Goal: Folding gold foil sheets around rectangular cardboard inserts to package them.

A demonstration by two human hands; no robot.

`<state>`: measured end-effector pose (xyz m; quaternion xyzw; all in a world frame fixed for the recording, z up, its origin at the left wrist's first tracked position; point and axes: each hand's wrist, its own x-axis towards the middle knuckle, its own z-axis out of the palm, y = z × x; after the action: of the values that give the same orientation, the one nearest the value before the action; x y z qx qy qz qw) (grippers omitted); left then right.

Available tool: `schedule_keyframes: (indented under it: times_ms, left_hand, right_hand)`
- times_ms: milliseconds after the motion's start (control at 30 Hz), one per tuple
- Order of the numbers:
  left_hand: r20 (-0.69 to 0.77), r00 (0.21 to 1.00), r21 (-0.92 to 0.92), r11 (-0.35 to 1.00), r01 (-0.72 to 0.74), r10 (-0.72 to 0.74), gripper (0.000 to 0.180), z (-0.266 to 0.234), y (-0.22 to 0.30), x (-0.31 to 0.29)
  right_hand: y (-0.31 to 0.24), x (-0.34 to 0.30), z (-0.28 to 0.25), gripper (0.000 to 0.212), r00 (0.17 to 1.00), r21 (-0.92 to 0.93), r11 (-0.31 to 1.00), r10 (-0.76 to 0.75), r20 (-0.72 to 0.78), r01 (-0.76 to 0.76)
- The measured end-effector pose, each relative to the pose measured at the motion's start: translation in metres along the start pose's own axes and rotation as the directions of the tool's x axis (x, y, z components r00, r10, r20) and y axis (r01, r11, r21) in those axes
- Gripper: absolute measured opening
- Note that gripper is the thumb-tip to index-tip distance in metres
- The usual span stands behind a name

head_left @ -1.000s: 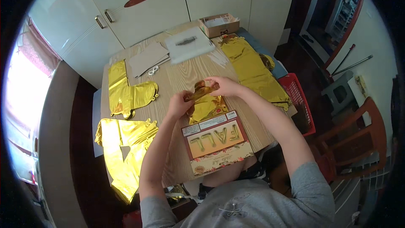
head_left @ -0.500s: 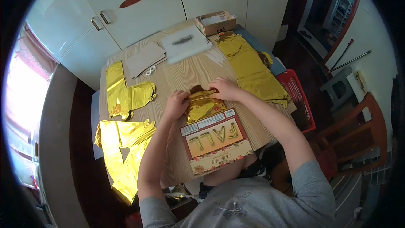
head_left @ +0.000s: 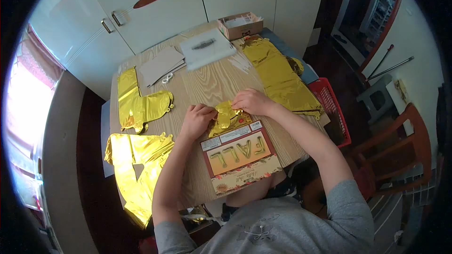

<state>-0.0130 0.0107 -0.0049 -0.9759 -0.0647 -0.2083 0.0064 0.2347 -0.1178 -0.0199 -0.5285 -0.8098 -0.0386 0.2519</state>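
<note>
A gold foil balloon (head_left: 228,118), partly folded over, lies on the table just beyond a printed card (head_left: 242,157) that has a picture of gold letter balloons on it. At the balloon's left edge, my left hand (head_left: 199,121) has its fingers closed on the foil. My right hand (head_left: 252,102) pinches the upper right side of the same foil. The fingertips of both hands are partly hidden against the shiny folds. The card overhangs the table's near edge, its far side touching or under the balloon; I cannot tell which.
Flat gold letter balloons lie around: an L-shaped one (head_left: 134,103) and an A-shaped one (head_left: 136,169) at left, another (head_left: 278,77) at right. Grey card sheets (head_left: 162,66), white rolls (head_left: 167,78), a plastic bag (head_left: 207,49) and a box (head_left: 240,27) sit farther back. A red basket (head_left: 332,108) stands right.
The far edge of the foil balloon has been folded toward me, making it shorter. My right hand has turned and moved slightly along with the fold; my left hand has shifted a little nearer.
</note>
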Motion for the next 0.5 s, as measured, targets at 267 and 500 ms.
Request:
schedule_keyframes:
  times_ms: [267, 500]
  left_hand:
    - [0.146, 0.988, 0.024, 0.998, -0.052, 0.048, 0.033, -0.012, 0.001, 0.0]
    - [0.344, 0.926, -0.022, 0.985, 0.171, -0.153, 0.053, -0.03, 0.021, 0.011]
  right_hand:
    - [0.001, -0.003, -0.005, 0.022, 0.995, -0.086, 0.996, -0.024, 0.094, 0.032]
    - [0.0, -0.006, -0.006, 0.024, 0.991, -0.13, 0.991, -0.024, 0.13, 0.041]
